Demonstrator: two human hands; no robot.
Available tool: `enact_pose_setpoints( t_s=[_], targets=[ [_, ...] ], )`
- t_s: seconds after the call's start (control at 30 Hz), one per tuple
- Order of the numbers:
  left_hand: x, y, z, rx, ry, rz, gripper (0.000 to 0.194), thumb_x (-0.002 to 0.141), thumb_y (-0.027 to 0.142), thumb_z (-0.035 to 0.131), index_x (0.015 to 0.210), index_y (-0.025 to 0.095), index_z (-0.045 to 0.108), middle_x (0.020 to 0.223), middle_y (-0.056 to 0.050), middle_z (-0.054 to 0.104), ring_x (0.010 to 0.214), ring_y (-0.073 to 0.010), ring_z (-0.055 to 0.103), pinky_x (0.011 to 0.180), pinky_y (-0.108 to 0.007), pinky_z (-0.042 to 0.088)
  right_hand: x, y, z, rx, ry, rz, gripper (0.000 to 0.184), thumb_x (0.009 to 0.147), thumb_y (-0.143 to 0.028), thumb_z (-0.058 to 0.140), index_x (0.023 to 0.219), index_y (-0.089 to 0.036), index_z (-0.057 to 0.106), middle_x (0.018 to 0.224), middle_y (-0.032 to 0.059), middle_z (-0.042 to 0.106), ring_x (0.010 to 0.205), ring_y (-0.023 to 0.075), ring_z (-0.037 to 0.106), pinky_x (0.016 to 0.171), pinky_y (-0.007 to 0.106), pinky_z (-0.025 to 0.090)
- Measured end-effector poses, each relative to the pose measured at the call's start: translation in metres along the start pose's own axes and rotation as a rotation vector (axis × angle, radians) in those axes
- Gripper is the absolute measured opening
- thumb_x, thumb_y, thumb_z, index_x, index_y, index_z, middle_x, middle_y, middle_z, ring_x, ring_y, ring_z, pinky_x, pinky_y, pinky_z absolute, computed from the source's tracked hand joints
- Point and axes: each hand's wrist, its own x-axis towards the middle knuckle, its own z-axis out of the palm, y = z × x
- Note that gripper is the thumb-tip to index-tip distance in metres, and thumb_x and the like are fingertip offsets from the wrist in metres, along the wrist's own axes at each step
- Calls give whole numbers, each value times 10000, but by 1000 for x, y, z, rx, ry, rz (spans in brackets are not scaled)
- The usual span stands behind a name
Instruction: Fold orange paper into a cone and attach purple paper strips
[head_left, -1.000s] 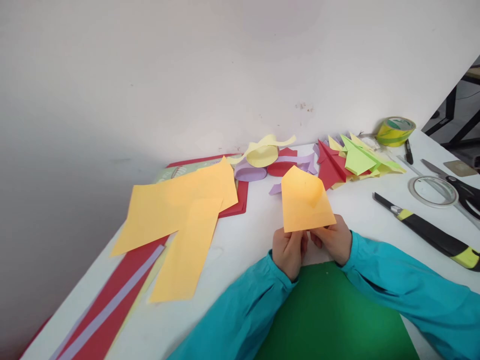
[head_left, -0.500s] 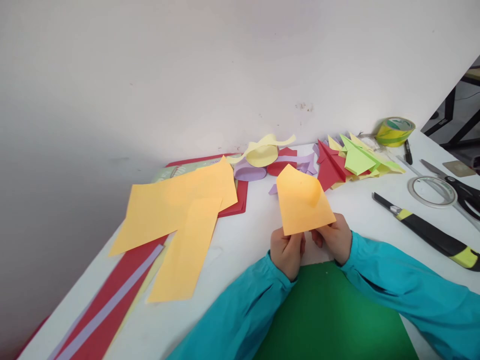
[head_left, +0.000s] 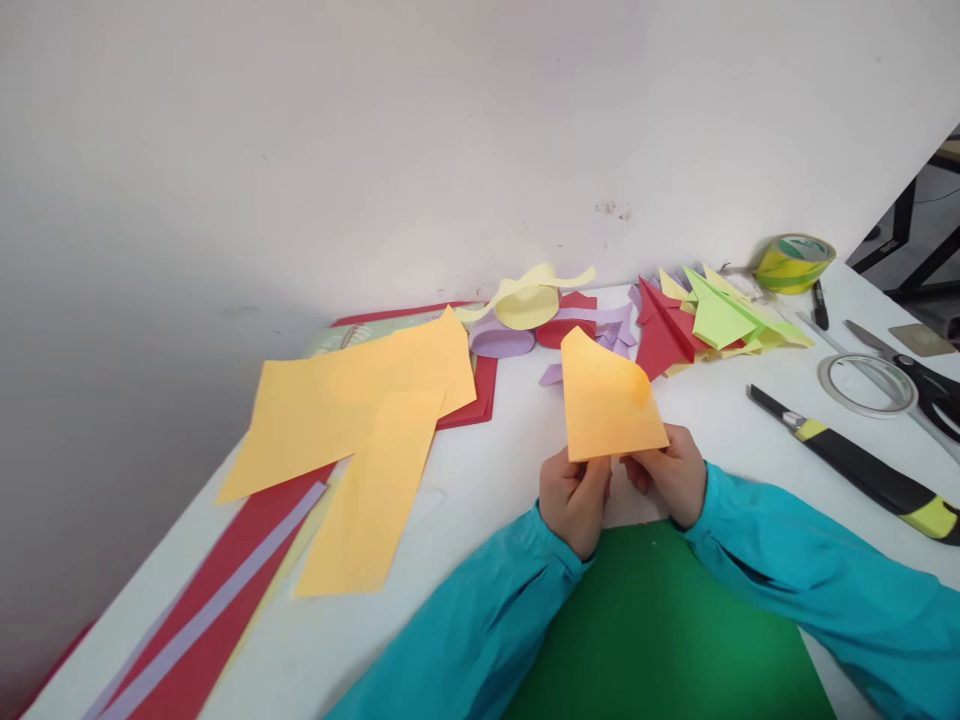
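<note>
A small sheet of orange paper (head_left: 609, 405) is held up above the table, its far edge curved and its left far corner pointed. My left hand (head_left: 574, 500) pinches its near edge at the left. At the right end of that same edge, my right hand (head_left: 671, 475) grips the paper between thumb and curled fingers. Some fingertips of both hands are hidden beneath the sheet. Under my forearms lies a green mat (head_left: 660, 620). Larger pieces of orange paper (head_left: 352, 410) rest flat to the left of my hands.
Red paper (head_left: 255, 560) and a lilac strip (head_left: 225, 600) lie at the left. Folded paper planes (head_left: 664, 330) and curled paper rings (head_left: 525, 305) sit along the wall. A utility knife (head_left: 862, 465), a tape roll (head_left: 866, 385), scissors (head_left: 926, 385) and yellow tape (head_left: 795, 263) are at the right.
The orange sheet in my hands has tilted slightly, and its far edge now slopes down more to the right. Both hands keep hold of it in nearly the same place.
</note>
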Motion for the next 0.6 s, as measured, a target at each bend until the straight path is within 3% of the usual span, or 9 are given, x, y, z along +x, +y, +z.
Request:
enact_pose_setpoints(
  t_s=[0.23,0.43,0.6],
  targets=[
    [0,1,2,12,-64,-26,372,766,325,452,424,180,451,322,48,397,301,-73,359,339,-212,278,1,0,-2,-12,-26,29,284,671,-379,533,484,-171,486,322,-57,396,296,63,311,324,206,227],
    [3,-7,-2,69,23,105,347,718,263,473,382,189,422,290,51,370,300,-79,362,332,-207,265,-1,0,-1,-95,-30,-46,271,669,-328,540,455,-171,488,346,-49,421,342,71,361,359,203,268],
    [1,1,-1,4,14,69,286,721,267,469,447,190,450,292,68,360,284,-69,321,324,-206,252,-1,-7,0,4,-1,35,280,630,-407,568,494,-174,494,339,-53,415,309,71,338,329,211,248]
  ],
)
